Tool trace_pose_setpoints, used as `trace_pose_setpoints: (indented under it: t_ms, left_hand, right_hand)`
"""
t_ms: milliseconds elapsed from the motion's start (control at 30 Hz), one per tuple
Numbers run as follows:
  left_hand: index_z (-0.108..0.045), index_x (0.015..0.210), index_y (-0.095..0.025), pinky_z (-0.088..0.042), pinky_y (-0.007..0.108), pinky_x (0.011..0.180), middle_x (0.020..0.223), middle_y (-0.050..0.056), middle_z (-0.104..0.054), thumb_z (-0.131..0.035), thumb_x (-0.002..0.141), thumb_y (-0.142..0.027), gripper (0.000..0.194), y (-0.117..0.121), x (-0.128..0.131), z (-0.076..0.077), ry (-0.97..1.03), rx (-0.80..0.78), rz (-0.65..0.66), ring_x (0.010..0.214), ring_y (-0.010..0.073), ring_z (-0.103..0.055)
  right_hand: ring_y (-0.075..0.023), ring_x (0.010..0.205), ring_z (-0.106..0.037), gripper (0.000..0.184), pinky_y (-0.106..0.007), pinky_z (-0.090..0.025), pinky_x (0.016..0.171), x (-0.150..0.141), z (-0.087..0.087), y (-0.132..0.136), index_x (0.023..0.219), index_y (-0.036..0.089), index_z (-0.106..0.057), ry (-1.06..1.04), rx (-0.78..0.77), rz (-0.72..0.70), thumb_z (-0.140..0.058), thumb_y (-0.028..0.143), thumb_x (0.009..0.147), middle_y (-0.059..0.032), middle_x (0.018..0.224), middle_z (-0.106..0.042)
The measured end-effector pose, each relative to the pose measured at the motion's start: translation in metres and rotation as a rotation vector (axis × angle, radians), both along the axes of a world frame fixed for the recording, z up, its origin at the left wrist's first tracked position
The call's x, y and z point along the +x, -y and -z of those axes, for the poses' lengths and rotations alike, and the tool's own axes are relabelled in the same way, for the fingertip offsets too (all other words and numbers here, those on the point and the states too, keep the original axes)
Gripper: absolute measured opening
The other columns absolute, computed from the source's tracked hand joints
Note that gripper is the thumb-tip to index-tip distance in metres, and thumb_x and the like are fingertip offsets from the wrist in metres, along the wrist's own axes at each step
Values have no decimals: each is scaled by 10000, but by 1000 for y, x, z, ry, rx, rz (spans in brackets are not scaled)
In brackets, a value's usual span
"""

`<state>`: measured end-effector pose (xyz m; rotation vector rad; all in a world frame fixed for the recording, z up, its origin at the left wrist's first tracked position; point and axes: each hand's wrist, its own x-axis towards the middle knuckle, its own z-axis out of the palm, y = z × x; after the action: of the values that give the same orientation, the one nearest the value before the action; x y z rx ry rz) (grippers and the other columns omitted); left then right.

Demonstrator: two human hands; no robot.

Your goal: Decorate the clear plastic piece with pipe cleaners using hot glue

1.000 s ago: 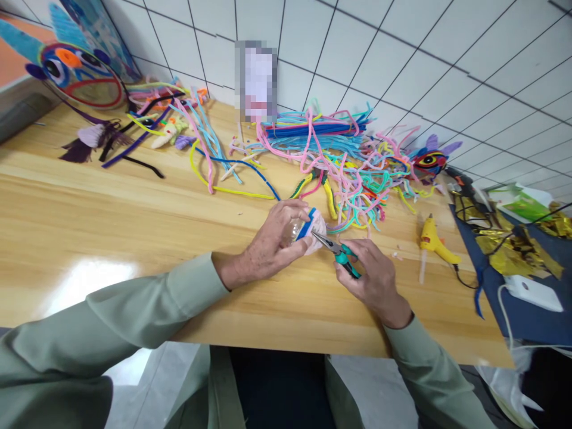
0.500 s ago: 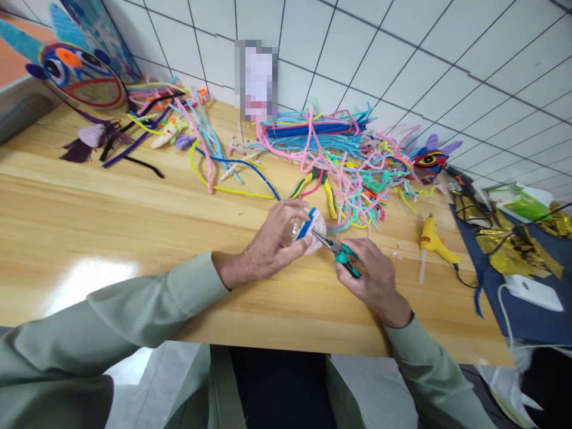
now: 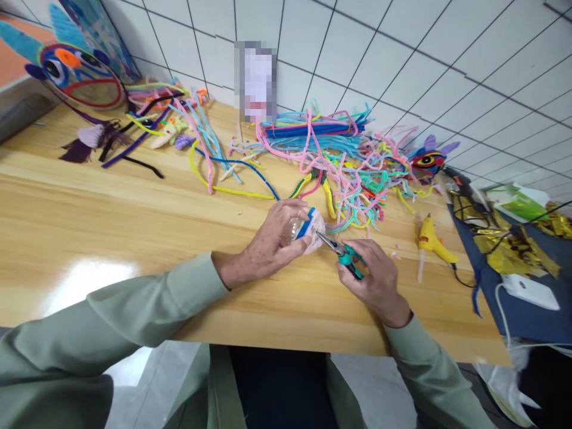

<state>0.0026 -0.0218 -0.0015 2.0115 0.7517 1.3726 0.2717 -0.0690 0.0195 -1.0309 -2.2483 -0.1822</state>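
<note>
My left hand [image 3: 272,241] is wrapped round a small craft piece [image 3: 310,229], a clear ball with a blue band and a pale pink fuzzy end, resting on the wooden table [image 3: 134,238]. My right hand [image 3: 375,277] grips green-handled needle-nose pliers [image 3: 340,253]. Their thin jaws point up and left and touch the pink end of the craft piece. Both sleeves are pale green.
A big tangle of coloured pipe cleaners [image 3: 330,155] lies behind the hands. A yellow glue gun [image 3: 431,241] lies to the right, beside a dark mat [image 3: 531,262] with gold foil and a white adapter. Pipe-cleaner masks [image 3: 74,65] and a small figure [image 3: 429,158] stand by the tiled wall.
My right hand and the pliers have shifted slightly to the right and down. The left hand and the craft piece stay put.
</note>
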Motion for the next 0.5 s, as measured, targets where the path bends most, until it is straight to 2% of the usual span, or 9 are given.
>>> trace_pose_setpoints:
  t_ms: [500]
  left_hand:
    - [-539,1326,-267,-482,525,1213,1417,136,-602,-683,1028,-282,331,0,0,0,22,-6,4,1396,288,-586]
  right_hand:
    - [-283,965,-807,464,-439,-705,854,0,1,-1,1361,220,-647,62,37,11,-715,173,904,-124,1083,-822]
